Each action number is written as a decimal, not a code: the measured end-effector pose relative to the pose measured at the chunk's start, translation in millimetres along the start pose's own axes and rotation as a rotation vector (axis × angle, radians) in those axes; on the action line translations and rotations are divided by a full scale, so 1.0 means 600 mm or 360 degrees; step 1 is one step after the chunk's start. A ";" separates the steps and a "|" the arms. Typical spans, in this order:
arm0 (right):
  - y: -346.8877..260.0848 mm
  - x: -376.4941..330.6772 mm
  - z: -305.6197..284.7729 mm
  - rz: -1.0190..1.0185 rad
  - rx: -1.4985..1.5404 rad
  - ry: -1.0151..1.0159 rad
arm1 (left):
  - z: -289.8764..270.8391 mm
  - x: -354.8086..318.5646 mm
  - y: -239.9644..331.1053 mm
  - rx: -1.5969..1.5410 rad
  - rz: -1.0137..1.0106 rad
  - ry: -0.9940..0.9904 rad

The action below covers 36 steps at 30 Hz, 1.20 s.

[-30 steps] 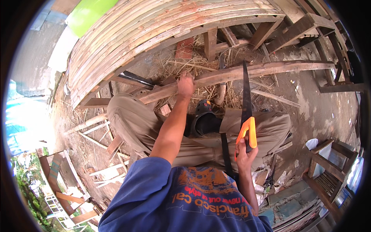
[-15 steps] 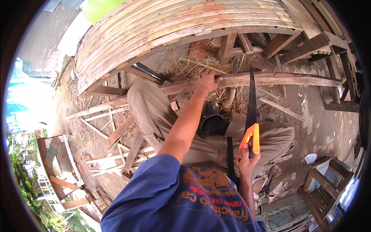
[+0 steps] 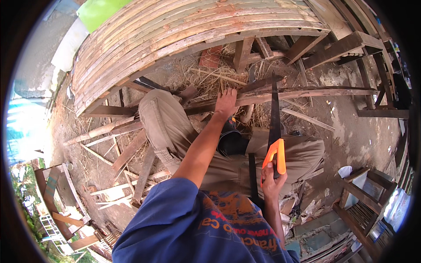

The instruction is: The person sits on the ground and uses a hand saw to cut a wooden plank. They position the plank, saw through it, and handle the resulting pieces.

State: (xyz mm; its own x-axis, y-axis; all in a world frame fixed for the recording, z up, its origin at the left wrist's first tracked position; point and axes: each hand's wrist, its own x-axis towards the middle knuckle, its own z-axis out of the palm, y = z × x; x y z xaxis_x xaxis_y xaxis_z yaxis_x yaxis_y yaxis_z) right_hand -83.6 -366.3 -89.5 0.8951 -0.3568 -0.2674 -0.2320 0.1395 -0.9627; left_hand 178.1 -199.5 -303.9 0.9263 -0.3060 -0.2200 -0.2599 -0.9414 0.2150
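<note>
In my right hand [image 3: 273, 179] is a handsaw [image 3: 275, 114], its orange handle low and its dark blade pointing away from me. The blade's far end passes over a long wooden beam [image 3: 315, 92] that lies crosswise in front of my legs. My left hand [image 3: 226, 102] grips the beam left of the blade, fingers curled over its far side. A darker, shorter-looking length of wood [image 3: 265, 82] shows beside the beam, angled away with its end just past the blade. Whether the two are joined under my hand, I cannot tell.
A slatted wooden platform [image 3: 188, 28] stands ahead, with straw [image 3: 210, 76] beneath its edge. Loose wood strips [image 3: 144, 173] lie on the left. Wooden frames stand at the right, including a small one [image 3: 368, 193] near the lower right.
My left hand has closed over the beam. The darker length now shows angled away from the beam near the blade. The view has shifted slightly; the saw is still in my right hand.
</note>
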 end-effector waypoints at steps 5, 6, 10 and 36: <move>0.034 -0.002 -0.025 -0.0151 -0.0201 -0.0009 | -0.046 -0.015 0.023 -0.0293 -0.0096 -0.0392; 0.032 -0.001 -0.024 -0.0142 -0.0169 -0.0034 | -0.042 -0.015 0.019 -0.0333 -0.0125 -0.0446; 0.005 -0.007 -0.005 0.0055 -0.0015 -0.0014 | -0.019 -0.038 0.019 -0.0170 0.0064 -0.0320; -0.007 0.021 0.024 0.0063 -0.0771 -0.0365 | -0.015 0.015 -0.084 -0.0487 0.0107 -0.0603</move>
State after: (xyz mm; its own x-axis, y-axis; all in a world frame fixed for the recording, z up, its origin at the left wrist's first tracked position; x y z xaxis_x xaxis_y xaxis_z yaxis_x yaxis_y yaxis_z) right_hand -65.7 -358.2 -88.5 0.9296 -0.1416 -0.3402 -0.3681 -0.3126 -0.8757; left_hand 202.2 -153.3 -308.1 0.7311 -0.4483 -0.5143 -0.1711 -0.8502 0.4979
